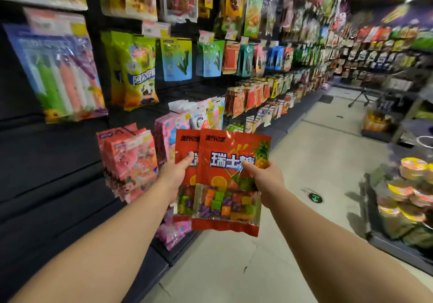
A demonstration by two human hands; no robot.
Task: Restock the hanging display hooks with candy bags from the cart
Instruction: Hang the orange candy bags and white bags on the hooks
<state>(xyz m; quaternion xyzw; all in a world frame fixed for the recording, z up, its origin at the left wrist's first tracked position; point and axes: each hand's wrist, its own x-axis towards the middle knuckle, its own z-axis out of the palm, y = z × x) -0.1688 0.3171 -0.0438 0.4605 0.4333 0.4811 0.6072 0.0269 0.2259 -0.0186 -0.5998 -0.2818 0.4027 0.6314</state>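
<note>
Red candy bags [228, 181] overlapped; left hand [174, 174], right hand [266, 181] each pinching one.

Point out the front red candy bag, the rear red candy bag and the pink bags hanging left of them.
front red candy bag [230, 162]: head view, blue lettering.
rear red candy bag [186, 140]: head view, upper left corner.
pink bags [133, 159]: head view, front bag's face.

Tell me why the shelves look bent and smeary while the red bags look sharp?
Head view: the wide-angle lens bows the shelving and stretches the edges; the upper-left packets are smeared by motion blur; the front red candy bag, held by the right hand, is crisp, with ceiling-light glare on its foil; the left hand holds the rear red bag.
</note>
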